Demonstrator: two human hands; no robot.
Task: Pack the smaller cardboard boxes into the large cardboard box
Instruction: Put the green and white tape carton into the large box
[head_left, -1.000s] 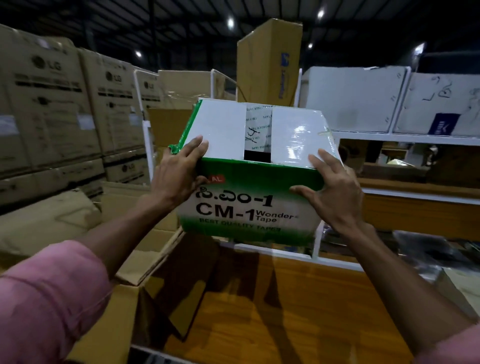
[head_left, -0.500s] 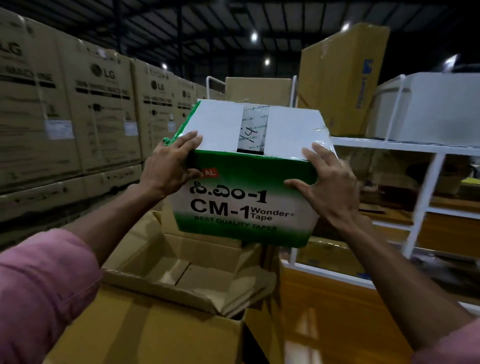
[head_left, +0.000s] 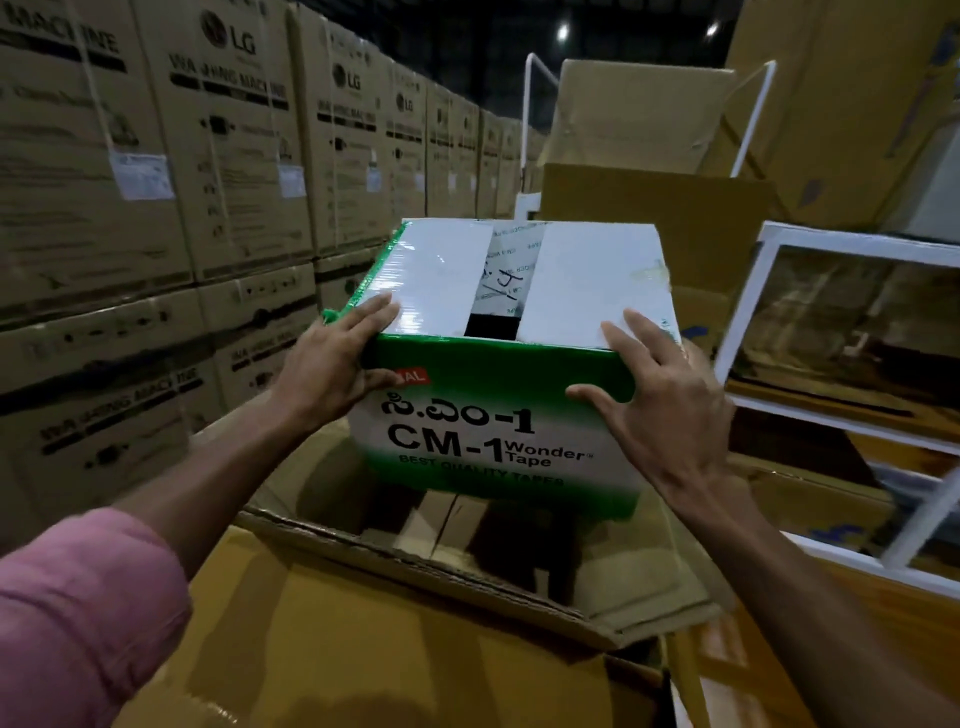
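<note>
A green and white tape box (head_left: 498, 405) marked "CM-1 Wonder Tape" hangs in the air over the open large cardboard box (head_left: 415, 639). My left hand (head_left: 332, 364) grips its near left top corner, fingers on the white lid and thumb on the green front. My right hand (head_left: 660, 400) grips the near right top corner the same way. The box's top flaps leave a dark gap in the middle. The large box's flaps are folded outward, and its brown inside shows under the tape box.
Stacks of LG washing machine cartons (head_left: 218, 182) wall off the left side. A white metal rack (head_left: 831, 322) with wooden shelves stands at the right. More brown cartons (head_left: 639, 119) rise behind the tape box.
Both hands have carried the tape box leftward, away from the rack, to a spot above the open large box. The view has turned left with it, and the grip is unchanged.
</note>
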